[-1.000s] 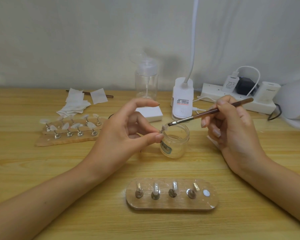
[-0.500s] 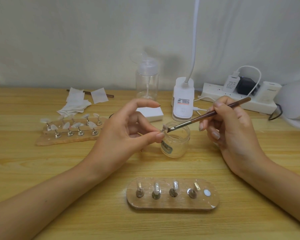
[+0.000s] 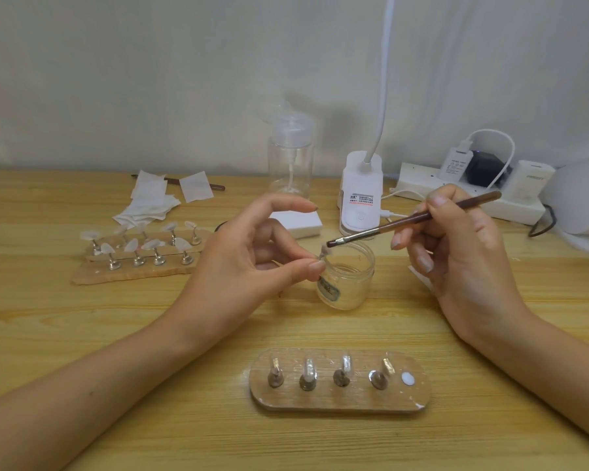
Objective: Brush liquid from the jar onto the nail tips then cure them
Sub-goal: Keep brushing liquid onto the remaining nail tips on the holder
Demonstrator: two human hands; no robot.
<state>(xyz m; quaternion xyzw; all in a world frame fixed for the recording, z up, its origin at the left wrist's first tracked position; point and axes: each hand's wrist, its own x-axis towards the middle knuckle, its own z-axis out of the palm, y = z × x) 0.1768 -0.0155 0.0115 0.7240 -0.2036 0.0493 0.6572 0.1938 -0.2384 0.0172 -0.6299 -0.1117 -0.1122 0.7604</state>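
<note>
My left hand (image 3: 252,263) pinches a small stand with a clear nail tip (image 3: 324,251) between thumb and a finger, just above the left rim of the open glass jar (image 3: 349,283). A brown-handled brush (image 3: 415,219) is gripped in my right hand (image 3: 463,253), its bristles touching the nail tip. An oval wooden holder (image 3: 340,399) near me carries several metal stands with nail tips. A second wooden holder (image 3: 133,270) at the left bears several more nail tips.
A clear pump bottle (image 3: 290,164) and a white lamp base (image 3: 361,198) with a bent neck stand behind the jar. White wipes (image 3: 150,202) lie at the back left. A power strip (image 3: 483,195) with plugs and a white curing lamp (image 3: 582,198) sit at the right.
The brush tip dipped toward the jar rim, then rose slightly and now rests on the nail tip. My left hand has barely moved.
</note>
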